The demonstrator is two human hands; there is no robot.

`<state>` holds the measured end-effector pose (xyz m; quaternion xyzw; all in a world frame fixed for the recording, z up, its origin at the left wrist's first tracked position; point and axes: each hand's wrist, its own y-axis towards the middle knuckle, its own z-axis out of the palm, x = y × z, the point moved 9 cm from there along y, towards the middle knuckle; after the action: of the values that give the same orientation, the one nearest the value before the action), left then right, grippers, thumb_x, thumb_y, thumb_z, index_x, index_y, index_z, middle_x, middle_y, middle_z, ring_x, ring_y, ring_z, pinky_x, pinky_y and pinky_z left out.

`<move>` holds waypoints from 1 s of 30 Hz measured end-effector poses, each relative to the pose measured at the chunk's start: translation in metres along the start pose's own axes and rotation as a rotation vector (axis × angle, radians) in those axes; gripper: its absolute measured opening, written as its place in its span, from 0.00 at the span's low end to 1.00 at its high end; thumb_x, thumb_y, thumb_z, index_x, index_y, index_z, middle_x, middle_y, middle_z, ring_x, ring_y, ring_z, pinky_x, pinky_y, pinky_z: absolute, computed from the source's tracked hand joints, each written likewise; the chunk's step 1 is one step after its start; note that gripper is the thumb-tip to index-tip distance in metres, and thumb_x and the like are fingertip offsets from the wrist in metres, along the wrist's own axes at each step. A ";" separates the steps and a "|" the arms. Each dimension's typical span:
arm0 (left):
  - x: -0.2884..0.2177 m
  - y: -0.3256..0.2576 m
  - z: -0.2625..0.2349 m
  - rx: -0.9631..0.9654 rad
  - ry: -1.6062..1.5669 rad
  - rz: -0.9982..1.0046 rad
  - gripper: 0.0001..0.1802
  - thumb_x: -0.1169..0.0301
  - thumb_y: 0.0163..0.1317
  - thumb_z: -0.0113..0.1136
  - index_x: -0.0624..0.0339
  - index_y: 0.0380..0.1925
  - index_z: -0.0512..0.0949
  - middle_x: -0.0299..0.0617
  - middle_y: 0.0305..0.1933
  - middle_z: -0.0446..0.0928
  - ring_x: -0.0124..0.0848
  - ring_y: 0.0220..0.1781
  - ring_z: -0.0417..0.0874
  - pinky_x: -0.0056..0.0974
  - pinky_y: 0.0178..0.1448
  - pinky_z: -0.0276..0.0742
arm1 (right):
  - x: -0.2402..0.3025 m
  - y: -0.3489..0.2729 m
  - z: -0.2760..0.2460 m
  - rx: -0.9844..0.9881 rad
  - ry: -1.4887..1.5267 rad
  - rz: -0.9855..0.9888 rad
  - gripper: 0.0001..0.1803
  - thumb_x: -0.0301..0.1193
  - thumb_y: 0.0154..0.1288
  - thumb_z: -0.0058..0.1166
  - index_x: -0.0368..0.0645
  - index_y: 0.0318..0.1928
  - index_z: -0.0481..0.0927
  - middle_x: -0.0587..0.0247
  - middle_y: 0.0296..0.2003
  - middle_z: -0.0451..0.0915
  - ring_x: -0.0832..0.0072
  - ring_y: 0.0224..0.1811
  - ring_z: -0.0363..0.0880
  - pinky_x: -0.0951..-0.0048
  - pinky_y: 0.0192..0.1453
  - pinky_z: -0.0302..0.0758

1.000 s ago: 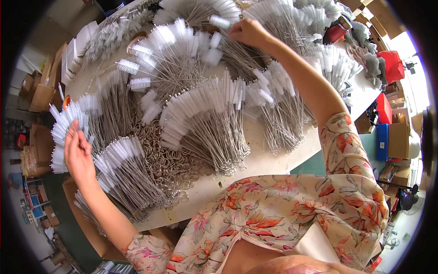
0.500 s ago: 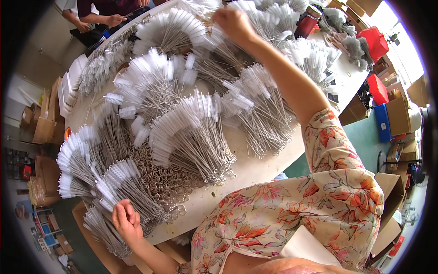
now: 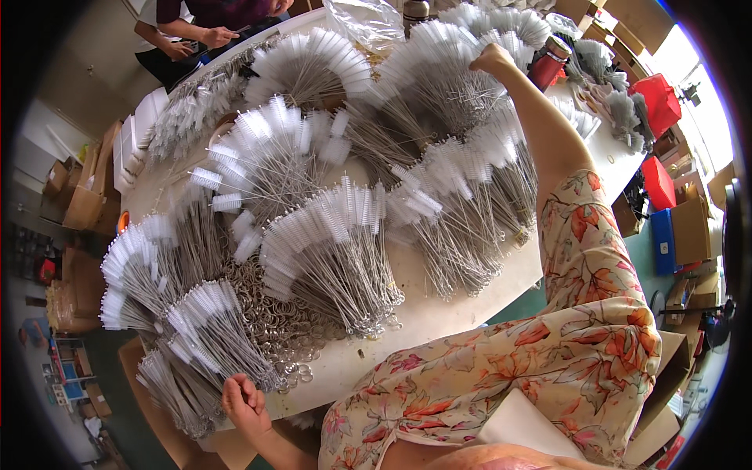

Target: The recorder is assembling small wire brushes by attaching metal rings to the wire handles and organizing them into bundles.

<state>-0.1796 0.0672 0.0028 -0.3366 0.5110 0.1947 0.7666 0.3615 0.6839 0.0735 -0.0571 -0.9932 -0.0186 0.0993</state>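
Observation:
My right arm is stretched across the table, and my right hand (image 3: 492, 60) touches the far bundle of white-bristled wire brushes (image 3: 446, 70). Its fingers are bent together over the bristle heads; whatever lies between them is hidden. Close to the near left table edge, my left hand (image 3: 245, 401) is loosely curled, and no object shows in its fingers. It is beside the looped ends of a brush bundle (image 3: 207, 321) and a few loose metal rings (image 3: 298, 374). A large fanned brush bundle (image 3: 337, 251) stands mid-table, next to a heap of metal rings (image 3: 270, 301).
More brush bundles (image 3: 274, 149) spread over the white table (image 3: 439, 309). A red flask (image 3: 550, 63) and a clear plastic bag (image 3: 364, 22) are at the far side. A co-worker's hand (image 3: 218, 37) shows at the far left. Cardboard boxes (image 3: 94, 180) flank the table.
My right hand has moved right, from above the far middle of the table onto the far right brush bundle. My left hand has shifted slightly toward me and right, still curled. The view has shifted slightly.

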 end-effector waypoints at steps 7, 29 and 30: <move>-0.021 0.009 0.034 -0.014 -0.005 0.212 0.12 0.66 0.65 0.49 0.65 0.31 0.74 0.32 0.20 0.64 0.17 0.18 0.58 0.22 0.19 0.52 | 0.042 -0.051 -0.111 -0.791 0.217 -0.274 0.15 0.42 0.57 0.48 0.44 0.26 0.80 0.50 0.26 0.79 0.54 0.31 0.79 0.61 0.41 0.74; 0.008 -0.087 0.224 0.769 0.198 1.019 0.13 0.86 0.50 0.56 0.66 0.36 0.70 0.48 0.43 0.71 0.33 0.35 0.78 0.32 0.41 0.79 | 0.165 -0.481 0.075 0.900 1.788 -0.349 0.18 0.39 0.68 0.43 0.39 0.49 0.74 0.59 0.43 0.76 0.74 0.44 0.74 0.74 0.49 0.71; 0.028 -0.088 0.224 0.776 0.269 1.022 0.12 0.84 0.50 0.58 0.65 0.36 0.72 0.47 0.45 0.71 0.33 0.33 0.79 0.32 0.39 0.79 | 0.173 -0.496 0.080 0.959 1.984 -0.180 0.17 0.39 0.69 0.41 0.38 0.46 0.73 0.59 0.40 0.76 0.76 0.38 0.76 0.75 0.46 0.73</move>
<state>0.0349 0.1647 0.0615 0.2283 0.7313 0.2921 0.5725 0.1187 0.2140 0.0167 0.1000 -0.3774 0.3238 0.8618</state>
